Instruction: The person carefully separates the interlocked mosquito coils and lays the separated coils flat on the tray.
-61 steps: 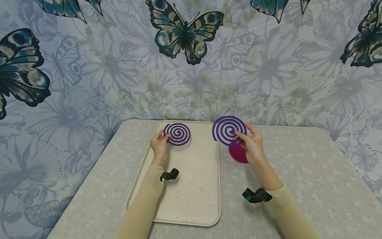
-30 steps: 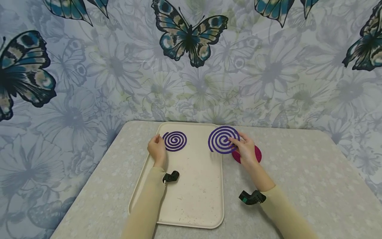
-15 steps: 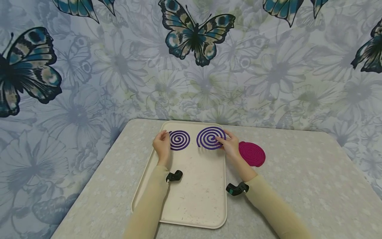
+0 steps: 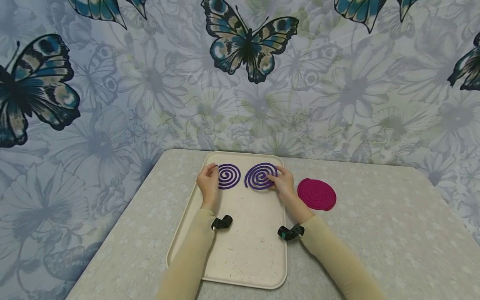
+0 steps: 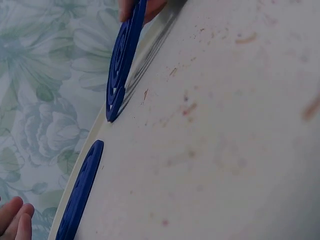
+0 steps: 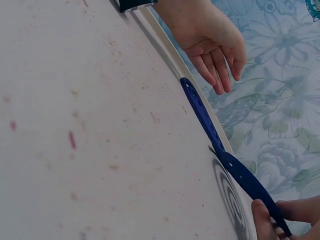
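A purple mosquito coil (image 4: 226,175) lies flat at the far left of the cream tray (image 4: 247,233). My left hand (image 4: 208,185) is beside its left edge, fingers relaxed and holding nothing; the right wrist view shows this hand (image 6: 212,45) loosely extended beyond the tray rim. With thumb and fingers, my right hand (image 4: 283,183) pinches the right side of a second purple mosquito coil (image 4: 261,176). That coil tilts over the far right of the tray, its raised right side casting a shadow. In the left wrist view the held coil (image 5: 120,65) leans with its free end low by the tray.
A magenta mosquito coil (image 4: 316,194), tightly wound, lies on the pale patterned tablecloth (image 4: 375,225) right of the tray. Small crumbs are scattered over the tray's near part. A butterfly-print backdrop (image 4: 247,112) rises directly behind the table.
My right hand has carried its purple coil leftward and down over the tray, uncovering the magenta coil. My left hand has let go of the other purple coil, which now lies on the tray.
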Available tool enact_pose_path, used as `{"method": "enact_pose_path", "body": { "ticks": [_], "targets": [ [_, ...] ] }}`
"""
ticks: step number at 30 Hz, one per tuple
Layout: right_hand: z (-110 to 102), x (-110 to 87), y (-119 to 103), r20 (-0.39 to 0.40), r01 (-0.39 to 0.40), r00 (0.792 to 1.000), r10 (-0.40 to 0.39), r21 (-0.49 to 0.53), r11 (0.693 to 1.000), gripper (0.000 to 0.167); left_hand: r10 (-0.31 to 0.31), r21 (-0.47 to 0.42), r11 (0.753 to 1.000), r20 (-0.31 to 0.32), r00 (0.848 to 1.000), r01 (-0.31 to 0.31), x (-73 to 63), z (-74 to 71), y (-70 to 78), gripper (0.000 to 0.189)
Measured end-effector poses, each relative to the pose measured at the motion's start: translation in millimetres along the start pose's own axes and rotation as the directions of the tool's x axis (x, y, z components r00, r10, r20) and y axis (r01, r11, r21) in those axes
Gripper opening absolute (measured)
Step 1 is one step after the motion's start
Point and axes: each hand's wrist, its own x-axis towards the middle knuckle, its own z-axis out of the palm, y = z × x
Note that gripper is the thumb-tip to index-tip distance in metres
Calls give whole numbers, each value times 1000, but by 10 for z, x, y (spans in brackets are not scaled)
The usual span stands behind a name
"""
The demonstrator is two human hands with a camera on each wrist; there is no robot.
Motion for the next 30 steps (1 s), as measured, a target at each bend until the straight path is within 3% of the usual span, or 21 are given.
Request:
{"method": "enact_pose_path", "body": {
  "ticks": [9,11,14,17,18,24,30],
  "targets": [
    [-62,-45,-19,5,51,999,-51,-133,990,51,15,-5,1000,10,1000,-15,-24,2,24,19],
    [-130,66,85,40,112,993,-109,-89,990,48,18,-5,1000,7,1000,-18,-23,1,17,18],
    [-205,64,89,75,136,988,-132,-55,989,48,22,-1,1000,5,1000,-22,-27,0,-2,17],
    [-282,-25,9,85,161,984,-155,-66,985,46,23,-9,1000,11,1000,-23,-61,18,-7,17],
    [-282,-159,-116,72,139,989,-131,-112,984,46,25,-11,1000,16,1000,-25,-81,33,-3,17],
    [-548,-321,-274,93,161,985,-149,-150,975,42,37,-28,999,137,990,-33,-322,213,120,20],
    [-932,-309,-222,31,219,976,-217,-223,950,38,52,-12,999,312,949,-51,-657,496,337,20]
  ]
}}
